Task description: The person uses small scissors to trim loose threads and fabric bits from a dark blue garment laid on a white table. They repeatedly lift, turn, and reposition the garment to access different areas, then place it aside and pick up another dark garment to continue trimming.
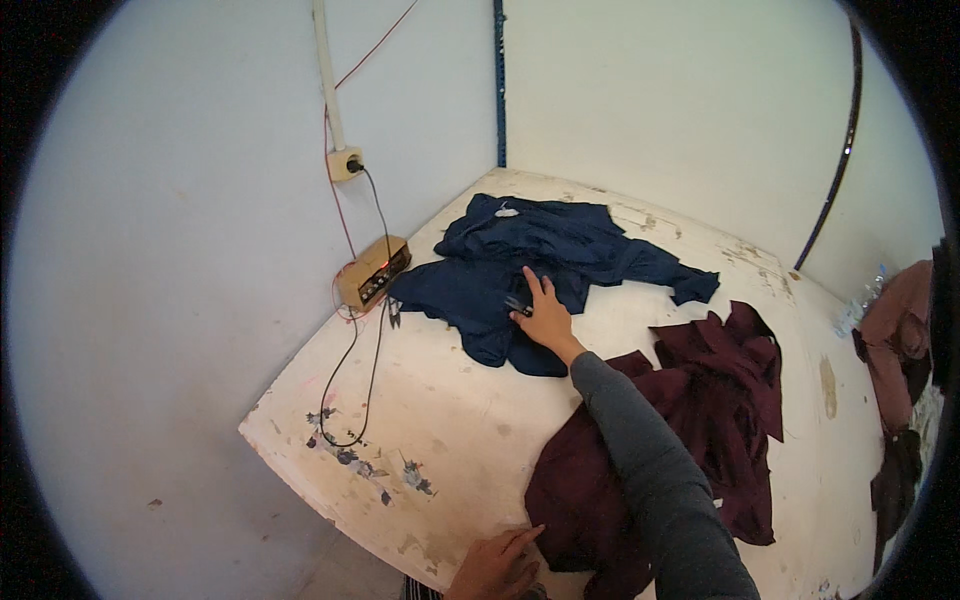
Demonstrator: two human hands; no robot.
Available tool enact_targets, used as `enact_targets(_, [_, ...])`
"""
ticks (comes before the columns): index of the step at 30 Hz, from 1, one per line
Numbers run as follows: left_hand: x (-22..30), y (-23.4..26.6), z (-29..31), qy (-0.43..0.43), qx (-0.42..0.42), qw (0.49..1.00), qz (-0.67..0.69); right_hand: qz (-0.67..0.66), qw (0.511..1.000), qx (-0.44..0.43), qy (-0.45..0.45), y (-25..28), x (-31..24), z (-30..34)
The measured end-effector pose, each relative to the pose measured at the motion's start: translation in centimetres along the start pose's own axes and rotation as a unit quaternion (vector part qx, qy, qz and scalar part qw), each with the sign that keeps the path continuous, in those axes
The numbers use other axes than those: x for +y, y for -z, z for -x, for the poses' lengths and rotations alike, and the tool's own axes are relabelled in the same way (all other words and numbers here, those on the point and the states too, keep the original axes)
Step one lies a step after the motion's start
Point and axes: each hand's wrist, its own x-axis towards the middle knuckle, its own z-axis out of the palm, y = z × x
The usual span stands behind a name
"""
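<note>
While left hand (495,565) rests, right hand (545,315) presses navy garment (530,260).

a long grey knit sleeve (650,470) covers the right arm to the wrist.

Soft even light, fisheye-bent edges, dark corners

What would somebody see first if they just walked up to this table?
Probably the crumpled dark navy-blue cloth garment spread at the far corner of the worn white table, with the person's right hand resting flat on it beside a small dark object. Next, the heap of maroon cloth garments nearer on the right, and the left hand at the table's near edge beside them.
</note>
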Motion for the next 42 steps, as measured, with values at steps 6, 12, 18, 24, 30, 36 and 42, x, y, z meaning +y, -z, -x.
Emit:
enact_targets(6, [-0.7,-0.3,-0.3,-0.020,0.007,0.996,0.082,0.037,0.991,0.107,0.077,-5.6,4.2,1.7])
enact_targets(12, [0.4,1.2,-0.8,0.046,-0.080,0.995,0.048,0.029,0.989,0.072,0.125,0.5,8.5,6.9])
enact_targets(18, [0.9,1.8,-1.0,0.034,-0.113,0.993,0.026,0.105,0.985,0.050,0.125,7.0,11.5,12.2])
enact_targets(24, [1.5,1.7,-0.2,0.022,-0.045,0.998,0.027,0.010,0.988,0.018,0.154,13.0,2.7,13.6])
enact_targets(30, [-0.8,-1.6,3.0,-0.062,0.013,0.995,-0.079,0.095,0.952,-0.265,0.122,15.0,-3.0,12.3])
enact_targets(36, [-2.2,-1.3,3.3,-0.057,-0.040,0.997,-0.025,-0.314,0.920,-0.225,0.072,5.1,-3.9,3.6])
enact_targets(42, [-2.1,-1.6,1.9,-0.033,-0.095,0.995,0.023,-0.359,0.913,-0.184,-0.063,-6.2,-4.9,-6.8])
